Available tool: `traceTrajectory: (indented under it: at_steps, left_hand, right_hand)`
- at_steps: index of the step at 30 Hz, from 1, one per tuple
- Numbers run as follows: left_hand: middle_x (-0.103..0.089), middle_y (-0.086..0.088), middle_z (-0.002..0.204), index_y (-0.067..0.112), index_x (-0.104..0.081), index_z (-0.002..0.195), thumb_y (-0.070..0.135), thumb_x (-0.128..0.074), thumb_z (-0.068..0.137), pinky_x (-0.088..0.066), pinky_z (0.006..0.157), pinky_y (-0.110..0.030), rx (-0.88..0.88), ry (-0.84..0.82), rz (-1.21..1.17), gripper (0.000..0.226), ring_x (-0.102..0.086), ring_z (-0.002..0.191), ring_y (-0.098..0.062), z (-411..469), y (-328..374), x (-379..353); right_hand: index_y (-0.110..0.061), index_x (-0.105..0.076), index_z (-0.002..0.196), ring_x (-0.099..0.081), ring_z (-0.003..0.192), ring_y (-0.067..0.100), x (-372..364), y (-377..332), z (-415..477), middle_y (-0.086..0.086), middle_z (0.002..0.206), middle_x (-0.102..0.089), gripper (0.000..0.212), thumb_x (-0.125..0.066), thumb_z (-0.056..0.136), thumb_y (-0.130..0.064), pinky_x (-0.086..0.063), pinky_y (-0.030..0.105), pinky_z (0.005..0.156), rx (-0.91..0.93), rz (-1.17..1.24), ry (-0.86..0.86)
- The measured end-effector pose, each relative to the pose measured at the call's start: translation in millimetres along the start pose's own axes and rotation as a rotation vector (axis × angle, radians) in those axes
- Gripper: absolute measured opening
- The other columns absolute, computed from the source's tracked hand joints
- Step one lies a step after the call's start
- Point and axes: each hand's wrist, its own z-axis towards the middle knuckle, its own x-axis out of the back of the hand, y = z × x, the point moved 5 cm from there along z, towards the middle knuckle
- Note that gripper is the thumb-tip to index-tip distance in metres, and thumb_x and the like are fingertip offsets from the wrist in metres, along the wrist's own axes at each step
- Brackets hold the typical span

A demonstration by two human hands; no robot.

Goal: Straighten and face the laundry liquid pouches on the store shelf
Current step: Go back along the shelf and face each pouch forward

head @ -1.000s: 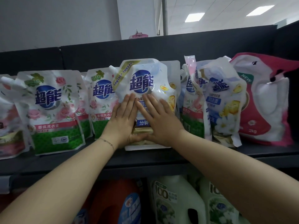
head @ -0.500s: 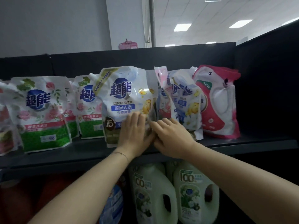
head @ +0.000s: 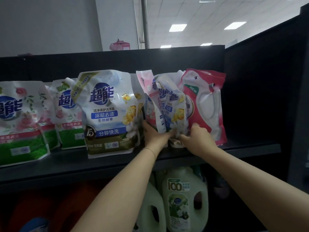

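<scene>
Gripping floppy, likely heavy pouch (head: 173, 104) beside red bag (head: 206, 113) at base with left hand (head: 154, 136), right hand (head: 199, 136).

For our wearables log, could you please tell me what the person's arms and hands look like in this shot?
The left arm and right arm are bare, with no sleeves in view. The left hand and right hand are ungloved, and no rings or watch can be made out. The only item worn is a thin, fine-chain bracelet on the left wrist.
</scene>
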Motion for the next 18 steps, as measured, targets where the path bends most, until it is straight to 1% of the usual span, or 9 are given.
traceTrajectory:
  at_steps: [2,4,7,8,10,12,14,16,18]
  left_hand:
    - [-0.04,-0.005,0.146,0.022,-0.01,0.149,0.04,-0.091,0.051,-0.039,0.107,-0.036,-0.011,0.023,-0.045,0.127,-0.044,0.13,-0.023,3.3,-6.0,-0.8]
    - [-0.042,-0.006,0.143,0.018,-0.018,0.145,0.035,-0.087,0.061,-0.041,0.101,-0.032,-0.017,0.048,-0.066,0.111,-0.046,0.126,-0.023,4.9,-11.3,1.3]
    - [-0.046,-0.006,0.138,0.015,-0.024,0.141,0.031,-0.081,0.073,-0.042,0.098,-0.03,-0.033,0.076,-0.08,0.09,-0.049,0.122,-0.023,6.8,-13.8,3.5]
    - [-0.046,-0.006,0.138,0.015,-0.024,0.141,0.032,-0.079,0.074,-0.042,0.098,-0.03,-0.039,0.084,-0.065,0.089,-0.049,0.122,-0.023,6.6,-13.9,3.6]
    - [-0.046,-0.006,0.138,0.015,-0.025,0.141,0.034,-0.078,0.074,-0.042,0.099,-0.032,-0.056,0.105,-0.037,0.087,-0.048,0.123,-0.023,7.3,-13.5,3.2]
    - [-0.046,-0.007,0.138,0.015,-0.026,0.14,0.035,-0.077,0.073,-0.042,0.097,-0.03,-0.07,0.115,-0.032,0.087,-0.048,0.124,-0.024,8.0,-13.6,3.7]
    - [-0.045,-0.008,0.137,0.013,-0.026,0.139,0.035,-0.078,0.073,-0.04,0.094,-0.027,-0.082,0.126,-0.022,0.087,-0.048,0.124,-0.025,6.5,-12.9,5.1]
    - [-0.045,-0.009,0.138,0.012,-0.026,0.14,0.032,-0.078,0.075,-0.037,0.093,-0.024,-0.088,0.131,-0.022,0.085,-0.048,0.123,-0.023,4.0,-11.9,6.7]
    - [-0.044,-0.009,0.137,0.011,-0.027,0.139,0.028,-0.077,0.076,-0.036,0.093,-0.022,-0.092,0.13,-0.024,0.083,-0.048,0.122,-0.023,2.0,-10.1,8.0]
  right_hand:
    - [-0.006,-0.041,0.121,-0.055,0.11,0.033,-8.2,-2.9,8.2,0.016,0.119,-0.057,0.053,-0.064,0.084,-0.037,-0.047,0.038,0.086,-0.008,0.147,-0.012]
    - [-0.007,-0.04,0.12,-0.055,0.11,0.032,-13.5,-3.9,17.2,0.012,0.115,-0.057,0.055,-0.067,0.081,-0.034,-0.047,0.038,0.088,-0.032,0.267,0.02]
    - [-0.009,-0.042,0.116,-0.056,0.098,0.025,-23.9,-2.1,28.0,0.003,0.102,-0.054,0.054,-0.071,0.076,-0.032,-0.045,0.032,0.077,-0.103,0.384,0.05]
    - [-0.012,-0.041,0.114,-0.057,0.094,0.023,-29.8,-1.7,31.2,0.001,0.1,-0.054,0.057,-0.072,0.072,-0.034,-0.046,0.031,0.075,-0.138,0.437,0.034]
    - [-0.02,-0.041,0.111,-0.063,0.09,0.023,-41.5,0.6,39.0,0.001,0.098,-0.058,0.067,-0.077,0.059,-0.041,-0.056,0.035,0.072,-0.222,0.59,-0.007]
    - [-0.021,-0.042,0.117,-0.066,0.086,0.022,-47.6,3.9,47.5,0.002,0.098,-0.063,0.079,-0.081,0.052,-0.042,-0.059,0.036,0.071,-0.246,0.658,-0.034]
    - [-0.017,-0.04,0.126,-0.064,0.095,0.021,-44.3,3.0,49.6,0.002,0.109,-0.062,0.082,-0.083,0.059,-0.038,-0.055,0.033,0.077,-0.216,0.648,-0.047]
    - [-0.016,-0.036,0.128,-0.059,0.101,0.021,-42.4,6.8,48.4,0.002,0.115,-0.056,0.078,-0.082,0.068,-0.029,-0.052,0.03,0.077,-0.195,0.66,-0.055]
    - [-0.018,-0.033,0.13,-0.057,0.105,0.022,-40.8,12.3,46.7,0.004,0.119,-0.056,0.082,-0.084,0.067,-0.028,-0.05,0.031,0.081,-0.169,0.669,-0.05]
